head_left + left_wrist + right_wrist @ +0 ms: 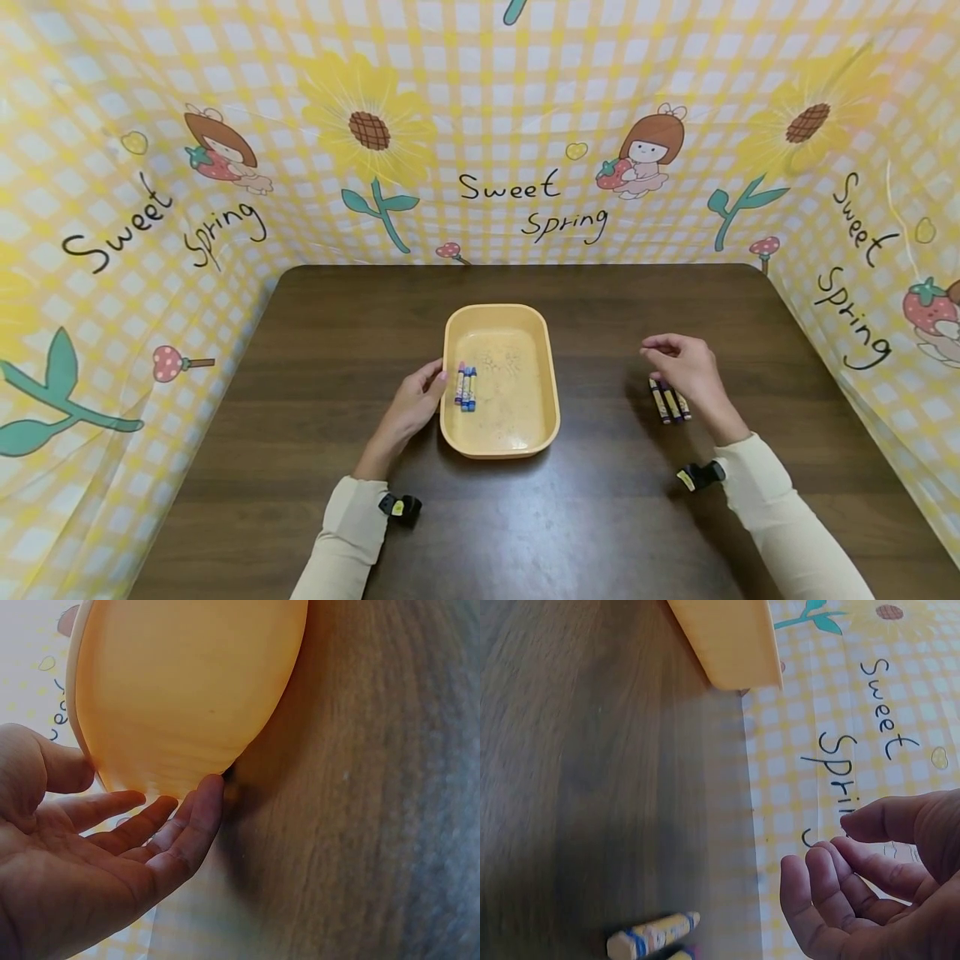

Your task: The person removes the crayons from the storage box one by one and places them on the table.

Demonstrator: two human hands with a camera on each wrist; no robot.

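Observation:
A yellow rectangular tray stands mid-table. My left hand holds its left side, with the thumb at the rim and the fingers against the outer wall. Three crayons, one pinkish and two blue, lie side by side in the tray at its left wall. My right hand hovers over another row of crayons on the table to the right. Its fingers bend loosely with nothing between them, and it partly covers these crayons. In the right wrist view a crayon with blue bands lies below the hand.
The dark wooden table is enclosed at the back and sides by a yellow checked cloth with flowers and lettering. Each wrist carries a small black camera.

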